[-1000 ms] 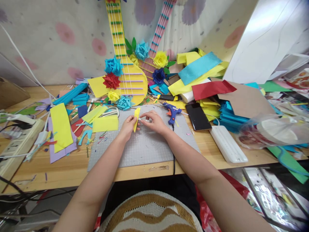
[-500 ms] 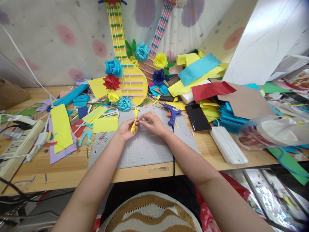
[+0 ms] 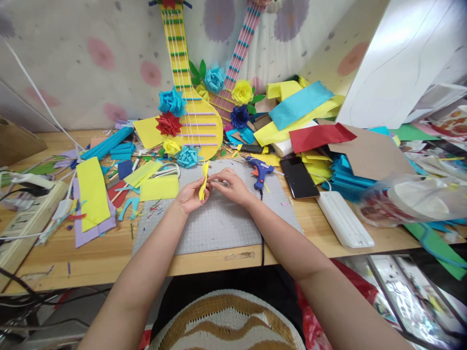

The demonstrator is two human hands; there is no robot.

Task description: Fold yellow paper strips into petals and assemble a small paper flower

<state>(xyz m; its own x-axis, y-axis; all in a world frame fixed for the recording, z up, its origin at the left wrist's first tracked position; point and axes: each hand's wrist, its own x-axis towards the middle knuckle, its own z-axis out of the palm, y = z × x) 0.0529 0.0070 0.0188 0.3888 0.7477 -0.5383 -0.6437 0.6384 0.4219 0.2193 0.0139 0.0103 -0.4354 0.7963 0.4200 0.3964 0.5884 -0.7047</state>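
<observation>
A narrow, bunched piece of yellow crepe paper (image 3: 204,180) stands upright between the fingers of my left hand (image 3: 191,195), above the grey cutting mat (image 3: 219,228). On its right side is my right hand (image 3: 231,186), with thumb and fingertips pinched together close to the paper. Whatever lies within that pinch is too small and too covered to make out. To the right on the mat lies a blue glue gun (image 3: 260,171), its cord running toward me. Flat yellow paper pieces (image 3: 159,187) and the handles of scissors (image 3: 171,169) are left of my hands.
Behind the mat lean a yellow paper guitar (image 3: 204,121) and a pink one (image 3: 237,61), both with paper flowers. A black phone (image 3: 299,177), a white power bank (image 3: 345,218) and heaped crepe paper (image 3: 302,104) lie right. A power strip (image 3: 27,218) sits left.
My right fingers have shifted slightly at the paper's side. The yellow paper has turned a little and looks narrower; my left hand stays in about the same place.
</observation>
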